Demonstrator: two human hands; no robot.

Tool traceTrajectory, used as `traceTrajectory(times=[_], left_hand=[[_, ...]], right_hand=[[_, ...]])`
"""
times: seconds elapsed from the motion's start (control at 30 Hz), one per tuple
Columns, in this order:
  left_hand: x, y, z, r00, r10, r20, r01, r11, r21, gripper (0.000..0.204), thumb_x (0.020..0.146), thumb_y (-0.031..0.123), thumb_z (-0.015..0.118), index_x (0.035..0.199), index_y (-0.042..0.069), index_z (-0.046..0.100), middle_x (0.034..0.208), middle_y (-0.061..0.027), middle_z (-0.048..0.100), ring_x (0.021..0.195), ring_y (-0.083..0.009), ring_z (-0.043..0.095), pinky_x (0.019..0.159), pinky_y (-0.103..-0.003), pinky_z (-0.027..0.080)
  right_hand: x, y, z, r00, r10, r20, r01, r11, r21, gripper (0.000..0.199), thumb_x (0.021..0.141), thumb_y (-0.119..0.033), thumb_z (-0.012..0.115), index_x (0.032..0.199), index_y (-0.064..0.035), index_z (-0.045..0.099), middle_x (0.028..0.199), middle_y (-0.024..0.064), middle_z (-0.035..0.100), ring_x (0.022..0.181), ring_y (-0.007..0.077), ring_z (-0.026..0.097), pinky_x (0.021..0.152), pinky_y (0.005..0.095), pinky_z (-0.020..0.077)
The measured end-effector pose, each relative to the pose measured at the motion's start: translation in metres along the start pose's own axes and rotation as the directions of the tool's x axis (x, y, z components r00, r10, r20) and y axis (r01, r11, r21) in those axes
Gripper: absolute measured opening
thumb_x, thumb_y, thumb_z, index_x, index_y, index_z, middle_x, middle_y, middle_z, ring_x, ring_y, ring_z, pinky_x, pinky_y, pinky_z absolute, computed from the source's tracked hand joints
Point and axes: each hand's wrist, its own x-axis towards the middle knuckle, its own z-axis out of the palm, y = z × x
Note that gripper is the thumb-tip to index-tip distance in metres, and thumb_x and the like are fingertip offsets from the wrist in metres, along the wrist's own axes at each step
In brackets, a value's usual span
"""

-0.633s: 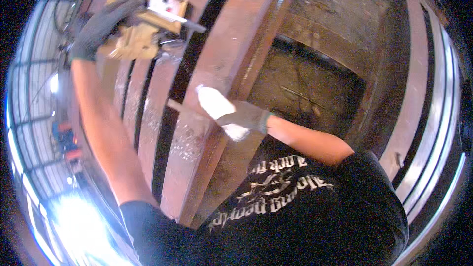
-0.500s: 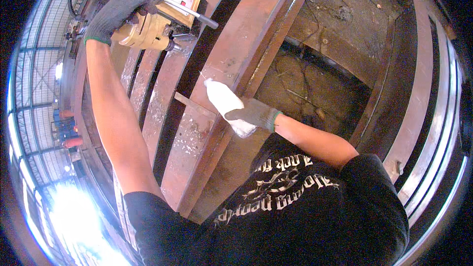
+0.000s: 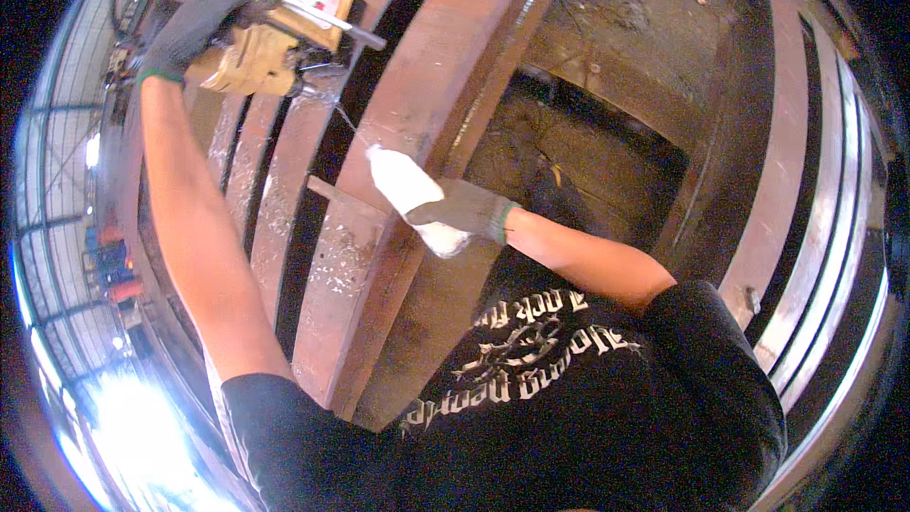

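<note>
At the upper left stands a yellow magnetic drill [image 3: 251, 62] with a small control panel and silver feed levers. My left hand [image 3: 209, 24], in a dark grey glove, is closed on its upper part by a lever's black knob; the exact hold is partly hidden. My right hand [image 3: 464, 210], gloved alike, is wrapped round a white squeeze bottle [image 3: 408, 182]. The bottle tilts with its nozzle pointing up and left at the drill. From the nozzle a thin streak of liquid reaches the drill's lower end, where the wetted steel shines.
Long rust-brown steel beams [image 3: 412, 57] run diagonally below me, with dark gaps between them. A short metal bar [image 3: 322, 187] lies across one gap. Dirty ground [image 3: 645, 47] shows within the frame on the right, and more steel members [image 3: 782, 133] curve along the right side.
A streak of liquid now stretches from the bottle's nozzle to the drill; earlier only a short bit showed at the tip. The whole view has shifted slightly, while both hands keep their holds.
</note>
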Motion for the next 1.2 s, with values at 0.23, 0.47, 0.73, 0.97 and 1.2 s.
traceTrajectory(times=[0.23, 0.47, 0.73, 0.97, 1.2], left_hand=[[-0.002, -0.002, -0.004, 0.989, -0.144, -0.019, 0.145, 0.988, 0.053, 0.053, 0.101, 0.055, 0.057, 0.130, 0.013, 0.071, 0.094, 0.0022, 0.066, 0.079, -0.0068, 0.055, 0.063, -0.022, 0.043], [-0.034, 0.026, -0.001, 0.989, -0.147, 0.036, 0.144, 0.987, 0.066, 0.060, 0.095, 0.060, 0.063, 0.134, 0.014, 0.067, 0.102, 0.0022, 0.068, 0.090, -0.0071, 0.059, 0.069, -0.026, 0.048], [-0.092, 0.020, 0.019, 0.936, -0.177, -0.305, 0.236, 0.957, 0.169, 0.065, 0.090, 0.058, 0.067, 0.138, 0.014, 0.064, 0.120, -0.0091, 0.070, 0.105, -0.0226, 0.065, 0.081, -0.039, 0.055], [-0.098, 0.008, 0.006, 0.824, -0.435, -0.362, 0.561, 0.717, 0.414, 0.047, 0.084, 0.048, 0.069, 0.102, 0.005, 0.078, 0.089, -0.0176, 0.076, 0.074, -0.0274, 0.072, 0.067, -0.044, 0.055], [-0.159, -0.034, 0.015, 0.720, -0.510, -0.470, 0.691, 0.588, 0.420, 0.049, 0.082, 0.050, 0.070, 0.107, 0.008, 0.079, 0.105, -0.0178, 0.077, 0.097, -0.0368, 0.074, 0.087, -0.046, 0.058]], right_hand=[[-0.003, -0.005, -0.005, 0.995, 0.092, 0.029, -0.090, 0.994, -0.068, 0.050, 0.083, -0.048, 0.078, 0.105, -0.0041, 0.075, 0.092, 0.0101, 0.076, 0.081, 0.0195, 0.072, 0.075, 0.0346, 0.0574], [0.002, -0.007, -0.010, 0.991, 0.110, 0.079, -0.109, 0.994, -0.009, 0.043, 0.084, -0.044, 0.081, 0.105, -0.0062, 0.076, 0.090, 0.0096, 0.076, 0.075, 0.0208, 0.072, 0.070, 0.0351, 0.0585], [-0.017, -0.046, -0.019, 0.987, 0.094, 0.126, -0.079, 0.989, -0.122, 0.054, 0.084, -0.045, 0.081, 0.112, -0.0002, 0.074, 0.093, 0.0119, 0.075, 0.077, 0.0194, 0.071, 0.069, 0.0339, 0.0571], [0.007, -0.066, -0.055, 0.965, 0.188, 0.182, -0.169, 0.979, -0.115, 0.054, 0.082, -0.041, 0.085, 0.109, 0.0040, 0.072, 0.091, 0.0113, 0.074, 0.075, 0.0217, 0.071, 0.066, 0.0353, 0.0577], [0.030, -0.075, -0.055, 0.944, 0.233, 0.235, -0.169, 0.950, -0.263, 0.050, 0.083, -0.038, 0.084, 0.108, 0.0034, 0.073, 0.092, 0.0122, 0.076, 0.077, 0.0227, 0.073, 0.068, 0.0378, 0.0583]])
